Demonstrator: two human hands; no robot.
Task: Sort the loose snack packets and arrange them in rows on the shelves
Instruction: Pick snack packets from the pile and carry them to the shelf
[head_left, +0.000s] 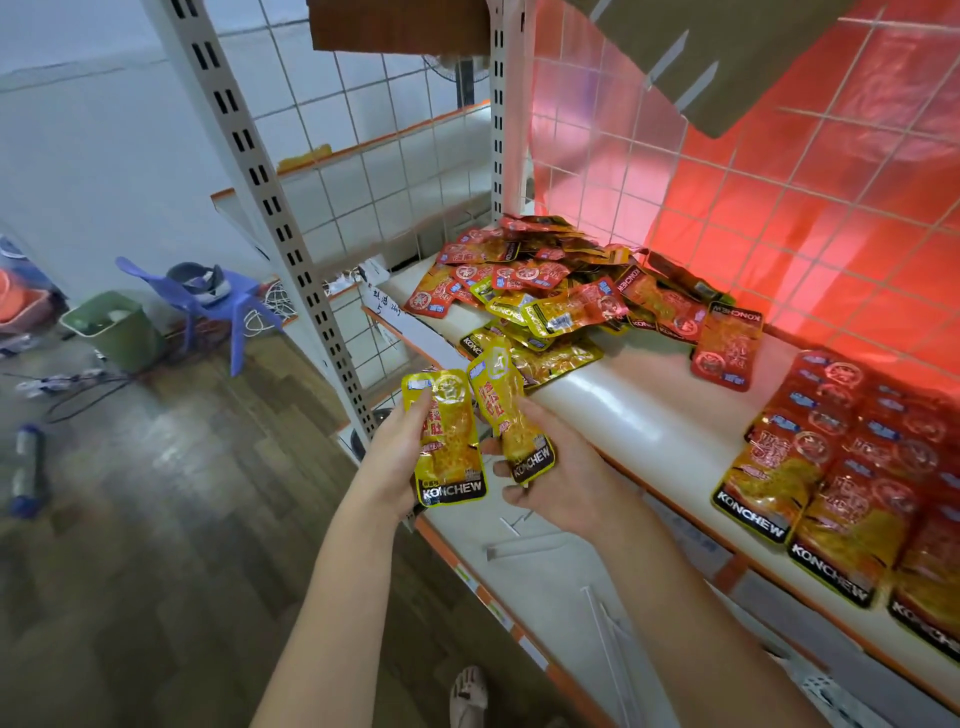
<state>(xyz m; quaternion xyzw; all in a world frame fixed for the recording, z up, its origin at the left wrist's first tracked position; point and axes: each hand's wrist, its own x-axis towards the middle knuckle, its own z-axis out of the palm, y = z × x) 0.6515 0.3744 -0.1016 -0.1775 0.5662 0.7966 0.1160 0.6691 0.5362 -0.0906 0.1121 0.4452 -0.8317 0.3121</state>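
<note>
Across the right half of the frame, a white shelf (613, 410) with an orange front edge, backed by a wire grid and a red-lit panel. At upper centre on that shelf, a loose heap of packets (561, 283), red and yellow mixed, lying at all angles and overlapping. At the right edge, on the same shelf, neat rows of packets (852, 467), overlapping like tiles, labels facing the front edge. Just left of those rows, apart from the heap, a single red packet (727, 345) lying flat. In the left part of the frame, on a wood-pattern floor, a blue plastic chair (208, 296) beside a green bin (111, 327). At lower centre, in front of the shelf edge, two hands side by side. Left hand (395, 457) curled in a grip round a yellow packet (449, 441), held upright, thumb on its front. Right hand (566, 478) curled round a second yellow packet (511, 415), tilted slightly left, its upper end near the heap's front edge. The two held packets almost touching.
</note>
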